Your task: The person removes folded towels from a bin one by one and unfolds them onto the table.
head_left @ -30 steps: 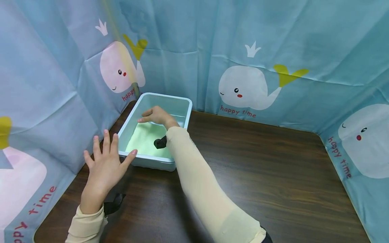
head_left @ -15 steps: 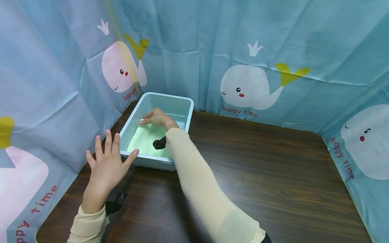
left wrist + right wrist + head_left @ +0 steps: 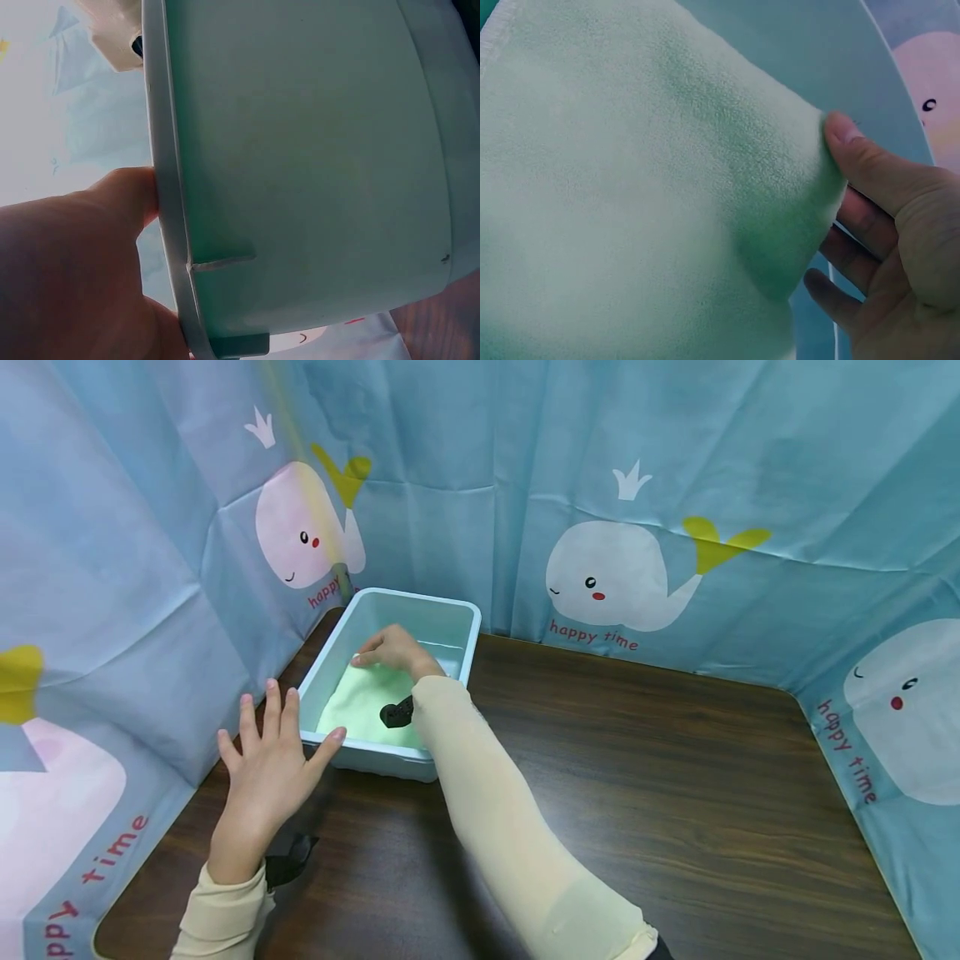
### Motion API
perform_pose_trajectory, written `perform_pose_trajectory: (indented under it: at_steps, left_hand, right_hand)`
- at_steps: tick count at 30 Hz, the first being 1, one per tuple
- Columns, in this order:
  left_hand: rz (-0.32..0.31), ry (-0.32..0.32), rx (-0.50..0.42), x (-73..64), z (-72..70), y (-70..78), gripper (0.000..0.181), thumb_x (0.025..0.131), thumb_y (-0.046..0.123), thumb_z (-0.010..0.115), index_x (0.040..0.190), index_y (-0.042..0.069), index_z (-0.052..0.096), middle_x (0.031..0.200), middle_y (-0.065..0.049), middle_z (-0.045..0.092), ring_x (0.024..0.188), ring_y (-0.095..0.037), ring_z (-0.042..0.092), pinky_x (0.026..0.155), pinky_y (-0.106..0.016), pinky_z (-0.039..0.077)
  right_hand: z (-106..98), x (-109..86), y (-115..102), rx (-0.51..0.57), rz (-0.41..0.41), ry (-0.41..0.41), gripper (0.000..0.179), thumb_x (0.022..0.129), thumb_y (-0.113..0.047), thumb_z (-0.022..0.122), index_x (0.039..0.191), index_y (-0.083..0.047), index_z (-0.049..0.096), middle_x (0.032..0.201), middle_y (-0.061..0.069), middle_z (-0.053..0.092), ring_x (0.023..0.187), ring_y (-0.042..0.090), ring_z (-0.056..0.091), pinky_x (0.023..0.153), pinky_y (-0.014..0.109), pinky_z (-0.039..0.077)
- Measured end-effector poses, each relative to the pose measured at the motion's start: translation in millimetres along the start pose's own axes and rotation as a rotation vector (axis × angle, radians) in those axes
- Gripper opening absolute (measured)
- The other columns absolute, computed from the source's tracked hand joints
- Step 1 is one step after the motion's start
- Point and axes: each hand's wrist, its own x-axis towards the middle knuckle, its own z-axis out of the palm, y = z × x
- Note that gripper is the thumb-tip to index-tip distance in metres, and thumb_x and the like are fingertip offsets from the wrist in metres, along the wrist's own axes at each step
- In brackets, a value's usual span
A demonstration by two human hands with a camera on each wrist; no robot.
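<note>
A light blue plastic basin [image 3: 390,763] stands at the back left of the table, and a pale green fuzzy cloth [image 3: 358,700] lies inside it. My right hand [image 3: 393,650] reaches into the basin and pinches a corner of the cloth [image 3: 652,180] between thumb and fingers, as the right wrist view shows. My left hand [image 3: 272,775], fingers spread straight, rests at the basin's near left corner. In the left wrist view, that hand touches the basin's rim [image 3: 166,150].
A dark brown wooden table [image 3: 637,793] extends to the right of the basin. Blue curtains [image 3: 450,468] printed with whales hang behind and along both sides. The basin stands close to the curtain at the left and back.
My right hand has lowered slightly into the basin, and its thumb and fingers have closed on the cloth's corner. My left hand keeps its place at the basin's corner.
</note>
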Motion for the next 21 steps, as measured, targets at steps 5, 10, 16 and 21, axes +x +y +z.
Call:
perform_pose_trajectory:
  at_steps: [5, 10, 16, 21]
  left_hand:
    - [0.003, 0.004, 0.003, 0.4, 0.3, 2.4, 0.096, 0.097, 0.068, 0.037, 0.158, -0.001, 0.008, 0.166, -0.020, -0.010, 0.150, -0.053, -0.012, 0.104, -0.083, -0.005]
    - [0.005, 0.003, 0.008, 1.3, 0.2, 3.4, 0.097, 0.097, 0.068, 0.037, 0.157, -0.002, 0.009, 0.166, -0.020, -0.009, 0.149, -0.054, -0.011, 0.104, -0.083, -0.004]
    - [0.006, -0.006, 0.011, 1.1, -1.5, 3.9, 0.097, 0.097, 0.068, 0.037, 0.157, -0.002, 0.009, 0.166, -0.020, -0.010, 0.150, -0.053, -0.013, 0.107, -0.081, -0.006]
    - [0.007, -0.014, 0.016, 1.6, -2.0, 2.6, 0.097, 0.097, 0.068, 0.035, 0.157, -0.004, 0.009, 0.166, -0.020, -0.010, 0.150, -0.052, -0.013, 0.108, -0.079, -0.007]
  right_hand:
    - [-1, -2.7, 0, 0.018, -0.001, 0.041, 0.023, 0.087, -0.032, 0.076, 0.106, -0.019, 0.078, 0.123, -0.004, 0.070, 0.116, 0.013, 0.061, 0.098, 0.029, 0.050]
    - [-2, -3.5, -4, -0.025, -0.027, 0.062, 0.023, 0.086, -0.033, 0.077, 0.105, -0.019, 0.078, 0.119, -0.005, 0.072, 0.114, 0.011, 0.061, 0.097, 0.026, 0.049]
    - [-9, -5.3, -13, -0.062, -0.059, 0.052, 0.024, 0.085, -0.032, 0.078, 0.105, -0.018, 0.079, 0.113, -0.004, 0.074, 0.106, 0.008, 0.062, 0.091, 0.021, 0.048]
    - [-20, -8.9, -21, -0.108, -0.129, 0.021, 0.022, 0.086, -0.033, 0.077, 0.102, -0.017, 0.080, 0.105, -0.004, 0.076, 0.094, 0.005, 0.057, 0.081, 0.016, 0.044]
